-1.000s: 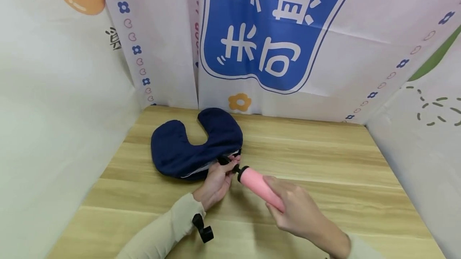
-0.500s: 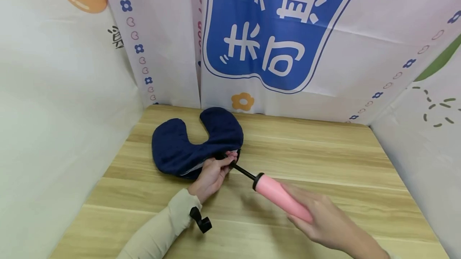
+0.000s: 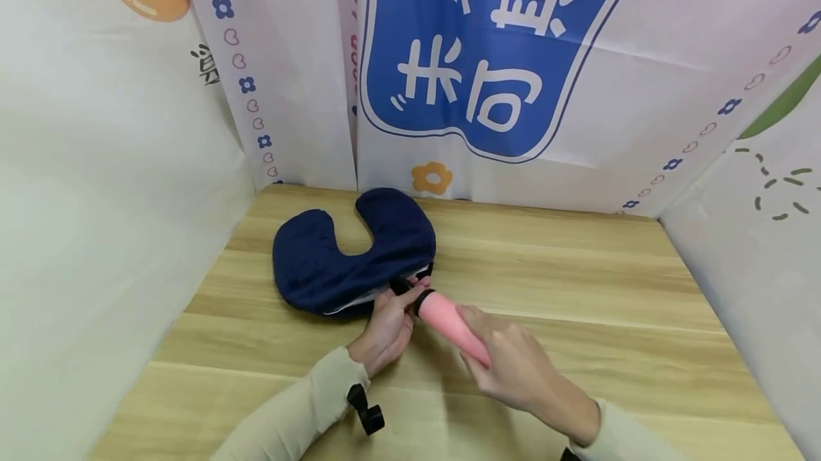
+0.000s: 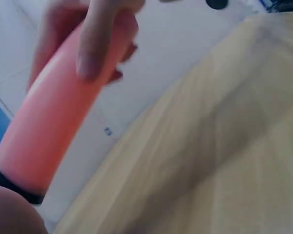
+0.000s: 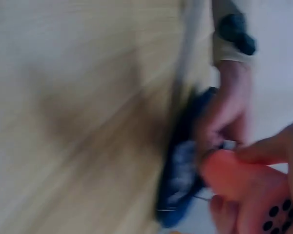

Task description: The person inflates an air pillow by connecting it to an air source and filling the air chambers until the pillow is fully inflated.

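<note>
A dark blue U-shaped neck pillow (image 3: 346, 276) lies on the table, its near edge parted along a pale-lined opening. At that opening my left hand (image 3: 387, 322) grips the black end of a pink hand air pump (image 3: 451, 324). My right hand (image 3: 516, 368) wraps round the pump's pink barrel, which slants down towards the person. In the left wrist view the barrel (image 4: 53, 117) and its black collar (image 4: 17, 187) show close up. Dark round holes mark the barrel's rear end (image 5: 268, 209) in the right wrist view. My left fingers hide where the black end meets the pillow.
The wood-grain table (image 3: 577, 283) is bounded by a printed cloth at the back (image 3: 308, 90) and pale sheets at both sides. A black wrist strap mount (image 3: 367, 411) sticks out from the left sleeve.
My right hand first drew the pink barrel back to the lower right, baring a black rod, then pushed it back up against the left hand. The pillow and left hand shifted slightly.
</note>
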Action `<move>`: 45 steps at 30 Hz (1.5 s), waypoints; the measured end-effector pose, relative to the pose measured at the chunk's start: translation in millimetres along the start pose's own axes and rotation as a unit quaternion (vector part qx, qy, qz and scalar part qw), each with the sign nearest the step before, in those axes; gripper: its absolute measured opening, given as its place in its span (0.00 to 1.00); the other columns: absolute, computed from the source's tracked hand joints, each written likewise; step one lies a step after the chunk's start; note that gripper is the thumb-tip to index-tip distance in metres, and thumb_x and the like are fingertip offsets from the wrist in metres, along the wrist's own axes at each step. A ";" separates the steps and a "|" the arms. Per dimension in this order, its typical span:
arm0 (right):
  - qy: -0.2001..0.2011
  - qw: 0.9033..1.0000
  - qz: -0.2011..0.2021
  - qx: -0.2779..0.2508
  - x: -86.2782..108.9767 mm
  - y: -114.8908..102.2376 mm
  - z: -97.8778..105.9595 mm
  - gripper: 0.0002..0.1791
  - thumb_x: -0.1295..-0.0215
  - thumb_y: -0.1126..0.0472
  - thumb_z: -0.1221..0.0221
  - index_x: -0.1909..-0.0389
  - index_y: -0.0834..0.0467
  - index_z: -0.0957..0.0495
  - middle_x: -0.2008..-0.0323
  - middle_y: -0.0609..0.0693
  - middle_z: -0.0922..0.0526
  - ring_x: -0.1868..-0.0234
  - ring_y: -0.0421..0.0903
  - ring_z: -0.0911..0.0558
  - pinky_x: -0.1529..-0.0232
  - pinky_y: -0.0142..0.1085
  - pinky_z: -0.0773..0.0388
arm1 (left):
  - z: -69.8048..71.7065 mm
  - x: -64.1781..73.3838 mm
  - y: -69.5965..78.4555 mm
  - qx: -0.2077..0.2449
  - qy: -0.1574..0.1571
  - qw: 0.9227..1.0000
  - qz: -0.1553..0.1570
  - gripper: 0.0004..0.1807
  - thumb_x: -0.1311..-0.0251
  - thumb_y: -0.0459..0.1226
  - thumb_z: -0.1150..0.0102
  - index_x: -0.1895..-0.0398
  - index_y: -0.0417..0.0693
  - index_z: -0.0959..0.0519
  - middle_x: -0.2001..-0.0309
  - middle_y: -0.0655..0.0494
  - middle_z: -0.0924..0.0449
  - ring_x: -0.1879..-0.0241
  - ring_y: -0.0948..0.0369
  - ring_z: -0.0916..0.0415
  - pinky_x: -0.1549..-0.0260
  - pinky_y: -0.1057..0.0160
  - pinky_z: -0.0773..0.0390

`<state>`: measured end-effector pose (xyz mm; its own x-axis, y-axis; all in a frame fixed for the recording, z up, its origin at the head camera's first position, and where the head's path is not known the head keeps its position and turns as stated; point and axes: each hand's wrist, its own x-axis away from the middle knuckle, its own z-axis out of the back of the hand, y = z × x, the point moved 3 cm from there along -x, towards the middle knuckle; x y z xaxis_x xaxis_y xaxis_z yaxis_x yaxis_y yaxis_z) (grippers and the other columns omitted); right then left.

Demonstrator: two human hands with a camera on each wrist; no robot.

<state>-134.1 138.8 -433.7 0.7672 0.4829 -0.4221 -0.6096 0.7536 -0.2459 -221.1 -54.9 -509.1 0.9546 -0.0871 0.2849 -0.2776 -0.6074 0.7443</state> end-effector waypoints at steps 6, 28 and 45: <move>-0.032 0.999 -0.002 -0.034 14.2 20.2 12.9 0.42 0.40 0.56 0.24 0.25 0.58 0.28 0.35 0.54 0.16 0.40 0.51 0.13 0.43 0.49 0.14 | -0.8 -13.3 16.5 0.011 -0.024 1.000 -0.017 0.12 0.30 0.19 0.46 0.49 0.36 0.28 0.53 0.54 0.14 0.52 0.65 0.12 0.43 0.68 0.17; 0.009 1.000 -0.016 -0.006 -0.1 2.8 1.9 0.37 0.45 0.58 0.24 0.32 0.59 0.21 0.43 0.53 0.11 0.48 0.49 0.09 0.50 0.46 0.11 | -3.7 -3.7 9.4 0.005 -0.006 1.000 -0.002 0.09 0.28 0.24 0.42 0.49 0.36 0.28 0.52 0.54 0.12 0.50 0.66 0.13 0.47 0.72 0.17; 0.018 1.000 -0.013 0.017 36.4 12.3 62.8 0.39 0.52 0.59 0.23 0.33 0.50 0.18 0.42 0.43 0.11 0.49 0.42 0.10 0.51 0.36 0.13 | -8.0 -4.4 12.6 0.041 -0.016 0.999 0.009 0.08 0.26 0.23 0.47 0.49 0.37 0.28 0.55 0.56 0.13 0.53 0.67 0.13 0.47 0.72 0.17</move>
<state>-101.2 193.7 -397.3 0.7740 0.4472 -0.4482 -0.5827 0.7800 -0.2281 -229.6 -55.8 -496.1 0.9529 -0.1234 0.2771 -0.2863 -0.6676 0.6873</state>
